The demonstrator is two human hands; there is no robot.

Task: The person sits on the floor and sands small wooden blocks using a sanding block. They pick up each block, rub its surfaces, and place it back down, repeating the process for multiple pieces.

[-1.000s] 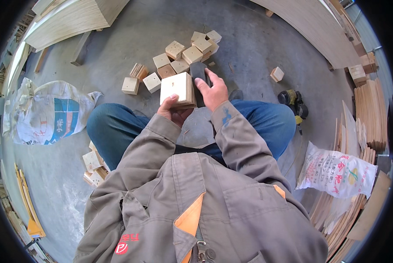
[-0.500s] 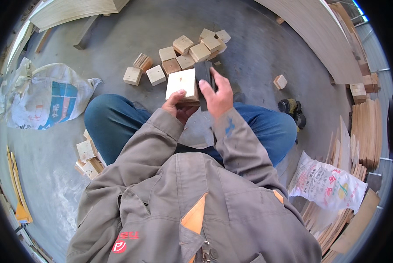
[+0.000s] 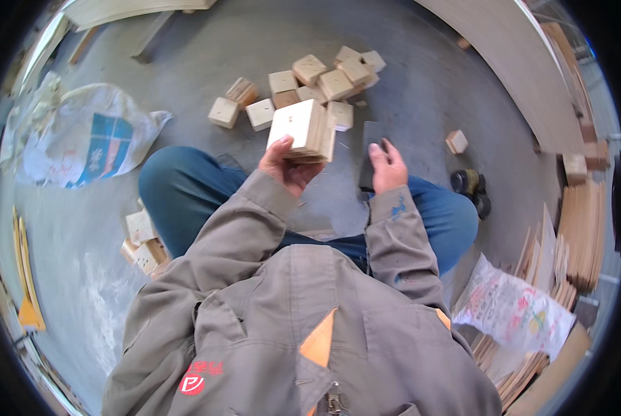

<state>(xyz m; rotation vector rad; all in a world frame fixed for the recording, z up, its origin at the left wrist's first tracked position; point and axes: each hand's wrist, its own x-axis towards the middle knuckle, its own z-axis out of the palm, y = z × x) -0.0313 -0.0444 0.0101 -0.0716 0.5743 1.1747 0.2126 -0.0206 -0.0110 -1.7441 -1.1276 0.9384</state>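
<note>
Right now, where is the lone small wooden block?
In the head view, the lone small wooden block lies on the floor, just beyond and right of the right hand.

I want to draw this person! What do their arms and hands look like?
Both arms wear long, loose grey-brown jacket sleeves. The right sleeve has small blue smudges near its cuff. The left hand and right hand are bare, with no gloves.

white sack (image 3: 89, 142) left; printed bag (image 3: 515, 308), stacked thin boards (image 3: 584, 236) right.
</note>
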